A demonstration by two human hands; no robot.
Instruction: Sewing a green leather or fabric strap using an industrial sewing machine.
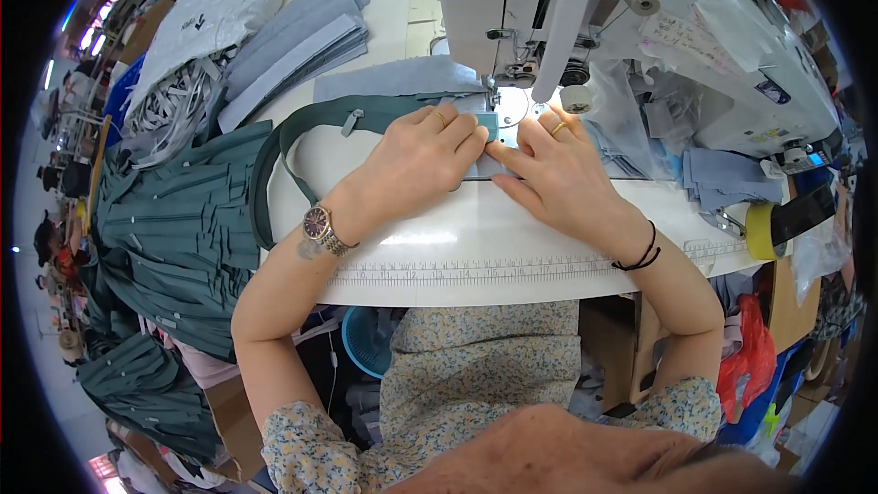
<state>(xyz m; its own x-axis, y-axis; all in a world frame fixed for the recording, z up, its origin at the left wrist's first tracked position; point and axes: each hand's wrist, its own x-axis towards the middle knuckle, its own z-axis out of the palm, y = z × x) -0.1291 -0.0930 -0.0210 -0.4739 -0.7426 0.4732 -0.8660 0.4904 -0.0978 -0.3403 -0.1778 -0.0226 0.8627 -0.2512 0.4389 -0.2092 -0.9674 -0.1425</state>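
Note:
My left hand is closed, its fingers bent and pressed together on a dark green fabric strip just left of the presser foot. Close beside it my right hand rests at the needle plate, fingers curled and the index fingertip nearly meeting the left fingers. What the right fingers hold, if anything, is hidden. Next to the left fingertips shows a small teal piece. Behind the green strip, a light grey fabric strip reaches the sewing machine.
Dark green pleated fabric hangs off the table's left side. Grey cut pieces and a white plastic sack lie at the back left. A printed ruler runs along the front edge; a yellow tape roll stands right.

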